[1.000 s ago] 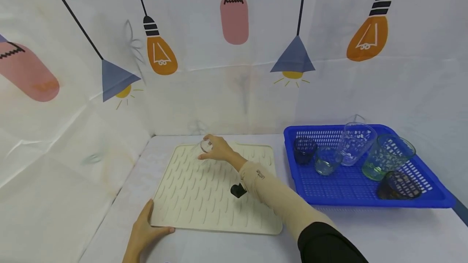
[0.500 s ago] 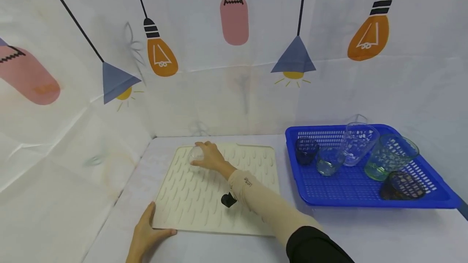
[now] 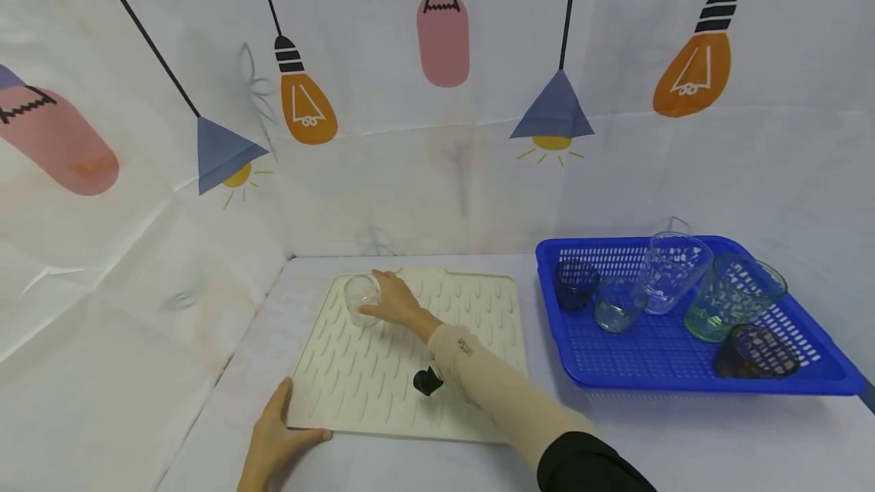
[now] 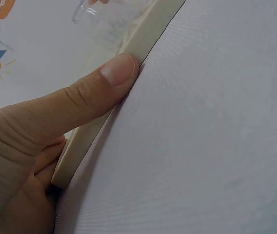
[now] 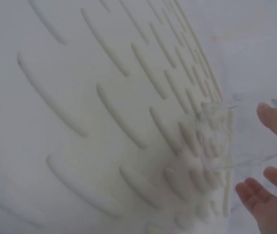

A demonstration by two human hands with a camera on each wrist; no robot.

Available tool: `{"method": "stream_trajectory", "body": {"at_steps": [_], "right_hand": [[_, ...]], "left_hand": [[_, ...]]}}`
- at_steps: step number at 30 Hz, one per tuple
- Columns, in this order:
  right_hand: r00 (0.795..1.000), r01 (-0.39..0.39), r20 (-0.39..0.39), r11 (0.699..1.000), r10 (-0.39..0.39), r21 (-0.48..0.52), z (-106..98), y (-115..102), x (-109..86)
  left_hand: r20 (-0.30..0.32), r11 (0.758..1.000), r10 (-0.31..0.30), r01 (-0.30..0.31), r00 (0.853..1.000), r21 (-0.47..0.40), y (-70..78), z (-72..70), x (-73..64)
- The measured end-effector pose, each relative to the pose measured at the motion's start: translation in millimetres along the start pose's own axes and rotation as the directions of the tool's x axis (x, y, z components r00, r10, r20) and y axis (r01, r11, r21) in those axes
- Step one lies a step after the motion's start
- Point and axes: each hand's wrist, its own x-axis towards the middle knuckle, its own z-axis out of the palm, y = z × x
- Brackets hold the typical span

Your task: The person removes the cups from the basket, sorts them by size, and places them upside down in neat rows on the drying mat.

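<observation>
In the head view, a clear drinking glass [image 3: 355,296] stands at the far left corner of the cream ridged drying mat [image 3: 383,401]. My right hand [image 3: 398,301] is just right of it, thumb and fingers spread apart. The right wrist view has the thumb overlapping the glass [image 5: 216,136], while the other fingers sit off its side. At the mat's near left corner, my left hand [image 3: 279,435] lies with its thumb along the front edge and its fingers by the left side. In the left wrist view, the thumb presses the edge of the mat [image 4: 87,141].
A blue plastic basket [image 3: 673,384] on the right holds several glasses, among them a dark tumbler [image 3: 576,287], a tall clear glass [image 3: 670,272] and a greenish glass [image 3: 731,298]. A white wall cover printed with lamps rises behind the white table [image 3: 410,469].
My right hand has brought the glass left and down onto the mat, and its fingers have since spread away from it. My left hand has stayed at the mat's corner.
</observation>
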Motion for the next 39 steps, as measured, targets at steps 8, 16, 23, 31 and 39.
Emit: {"method": "stream_trajectory", "body": {"at_steps": [8,16,23,31,39], "right_hand": [[0.999,0.039,0.03,0.998,-0.041,0.058,-32.7,7.5,-16.0],[0.99,0.104,0.082,0.986,-0.115,0.129,-77.3,13.6,-38.5],[0.984,0.172,0.019,0.976,-0.176,0.137,-117.0,20.9,-68.1],[0.979,0.2,-0.073,0.967,-0.19,0.159,-147.9,35.3,-109.9],[0.984,0.142,-0.129,0.978,-0.122,0.156,-169.7,56.6,-152.4]], "left_hand": [[-0.011,1.0,0.02,-0.02,1.0,-0.015,-1.6,-0.3,-0.2],[-0.018,1.0,0.023,-0.023,1.0,-0.02,-3.1,0.5,-0.6],[-0.013,1.0,0.028,-0.028,1.0,0.001,-1.3,-0.3,-0.5],[-0.003,1.0,0.028,-0.028,1.0,0.006,-1.5,0.0,-0.1],[0.005,0.999,0.036,-0.036,0.999,0.004,-1.3,-0.6,0.0]]}}
